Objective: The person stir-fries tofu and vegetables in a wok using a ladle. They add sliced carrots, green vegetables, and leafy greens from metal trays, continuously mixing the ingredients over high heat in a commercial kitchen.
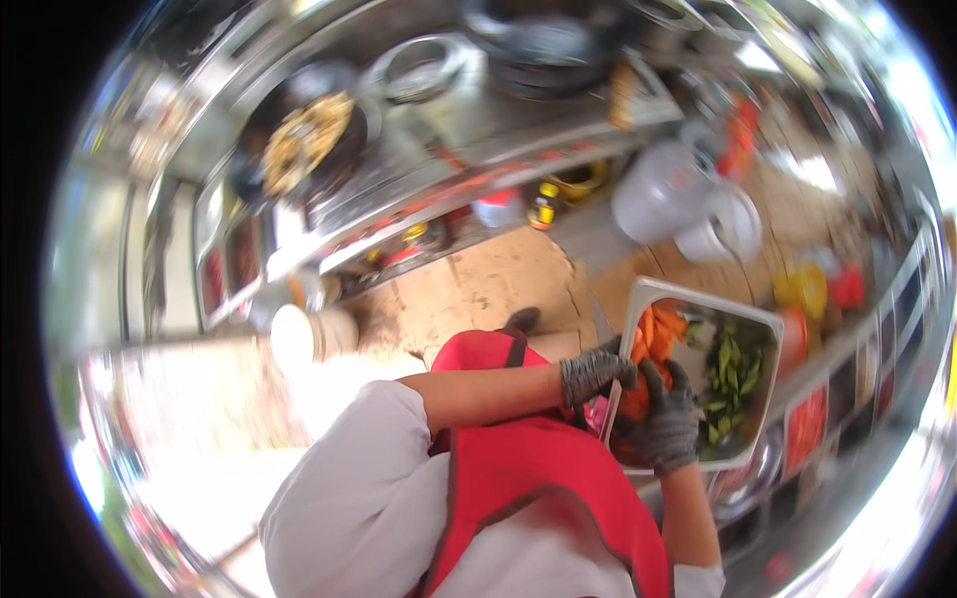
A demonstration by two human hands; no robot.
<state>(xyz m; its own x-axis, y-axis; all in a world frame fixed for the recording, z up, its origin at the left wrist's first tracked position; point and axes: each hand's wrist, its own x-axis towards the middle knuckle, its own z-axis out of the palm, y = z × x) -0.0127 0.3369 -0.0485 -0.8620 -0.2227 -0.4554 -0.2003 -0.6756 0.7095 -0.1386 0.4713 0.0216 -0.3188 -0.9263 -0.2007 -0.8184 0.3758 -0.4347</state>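
Note:
My left hand (596,376), in a grey glove, grips the left rim of a rectangular metal pan (710,301) in front of my right side. Orange vegetable pieces (658,329), perhaps carrot, lie along the pan's left end. Green leaves (731,374) are heaped at its right end, with bare metal between the two. Also gloved in grey, my right hand (664,422) is down inside the pan, its fingers bent against the orange pieces. Blur and the glove hide whether it has hold of any.
A wok (351,161) with yellowish food sits on the steel cooking range (493,142), beside a round burner ring (419,67). A grey bin (662,190) and white bucket (721,228) stand on the floor ahead. Another white bucket (314,334) is left. Food containers (805,433) line the right-hand counter.

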